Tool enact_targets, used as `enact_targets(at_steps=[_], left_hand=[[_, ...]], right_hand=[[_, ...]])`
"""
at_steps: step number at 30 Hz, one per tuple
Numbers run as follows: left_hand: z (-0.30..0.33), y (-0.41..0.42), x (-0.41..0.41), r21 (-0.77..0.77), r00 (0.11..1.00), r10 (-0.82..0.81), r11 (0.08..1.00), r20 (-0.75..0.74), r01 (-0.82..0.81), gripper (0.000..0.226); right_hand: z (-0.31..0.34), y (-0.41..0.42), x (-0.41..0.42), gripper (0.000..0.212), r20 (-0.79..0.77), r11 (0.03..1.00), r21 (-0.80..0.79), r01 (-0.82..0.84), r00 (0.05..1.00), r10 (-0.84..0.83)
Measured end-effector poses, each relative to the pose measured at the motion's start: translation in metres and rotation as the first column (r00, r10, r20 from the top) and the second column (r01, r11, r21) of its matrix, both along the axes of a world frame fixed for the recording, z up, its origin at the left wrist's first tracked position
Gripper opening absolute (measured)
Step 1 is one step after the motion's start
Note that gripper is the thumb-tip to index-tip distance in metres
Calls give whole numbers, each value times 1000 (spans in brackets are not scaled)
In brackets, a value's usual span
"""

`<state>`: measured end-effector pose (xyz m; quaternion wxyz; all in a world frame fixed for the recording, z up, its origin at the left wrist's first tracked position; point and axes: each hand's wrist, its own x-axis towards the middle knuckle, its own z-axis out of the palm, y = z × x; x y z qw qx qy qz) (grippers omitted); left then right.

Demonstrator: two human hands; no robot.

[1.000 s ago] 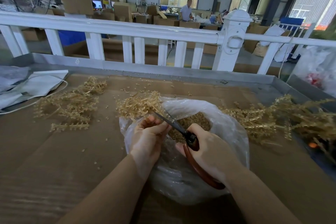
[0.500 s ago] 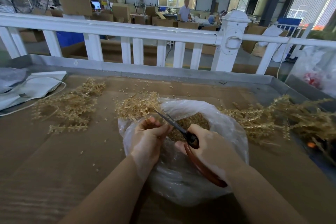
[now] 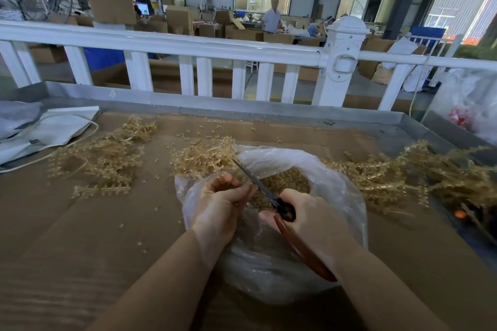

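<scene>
Centre frame, over open plastic bag (image 3: 336, 191): scissors (image 3: 256, 181) gripped by right hand (image 3: 314, 219), long axis lower right to upper left. Left hand (image 3: 222, 203) curled, pale sprig (image 3: 238, 204) pinched, mostly hidden, just left of blades. Bag directly beneath cut.

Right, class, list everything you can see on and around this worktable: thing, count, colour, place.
clear plastic bag: one, see-through, table centre, mouth open
small cut pieces: many, tan, inside the bag
plastic branch piles: three, tan, left, middle and right of the bag
cardboard sheet: one, brown, covering the table
metal tray rim: one, grey, far edge
railing: one, white, behind the table
cloth bag: one, white, far left
metal scissors: one, red-brown handles, blades over the bag
left hand: pinches a tan sprig, mostly hidden
right hand: grips the scissors
</scene>
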<state>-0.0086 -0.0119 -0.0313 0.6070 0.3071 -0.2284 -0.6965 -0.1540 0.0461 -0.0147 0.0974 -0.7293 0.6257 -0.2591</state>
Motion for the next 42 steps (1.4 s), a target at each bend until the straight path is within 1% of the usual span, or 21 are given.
enact_targets(at_steps=[3,6,8,11,14,20,25,29,34,38,40,42], left_hand=[[-1,-1,3,53,998,-34,998,-48,36,26],[-1,-3,3,95,997,-17,995,-71,24,23],[1,-4,1,100,999,-10,995,-37,14,16],[2,-4,-2,110,1000,15,994,12,-16,27],[3,-4,-2,97,999,25,995,48,-29,29],[0,-2,-2,51,992,-22,999,124,16,31],[-1,-3,-1,43,989,-48,998,138,43,31],[-2,-5,1,43,990,-61,997,128,56,30],[-3,-6,2,63,989,-87,995,116,80,27],[-5,-8,3,66,988,-111,992,107,104,28],[-6,-9,3,60,989,-120,992,83,115,28],[-7,-9,4,53,991,-125,991,47,122,22]], right_hand=[[1,1,0,33,3,1000,6,-3,1000,3],[1,2,1,32,-9,1000,1,-9,1000,9],[1,3,1,32,-6,1000,-10,-3,1000,3],[1,4,1,33,-13,1000,-14,10,1000,-10],[0,5,2,34,-19,999,-36,16,1000,-17],[2,6,3,35,-23,999,-43,25,999,-26],[4,7,5,36,-30,999,-29,25,999,-25],[3,5,5,36,-5,999,-30,22,1000,-23],[0,2,6,34,-49,999,-47,18,999,-21],[-3,0,5,32,-46,997,-73,17,999,-20],[-4,1,5,32,-46,995,-99,26,998,-30],[-4,2,5,33,-48,993,-111,32,998,-38]])
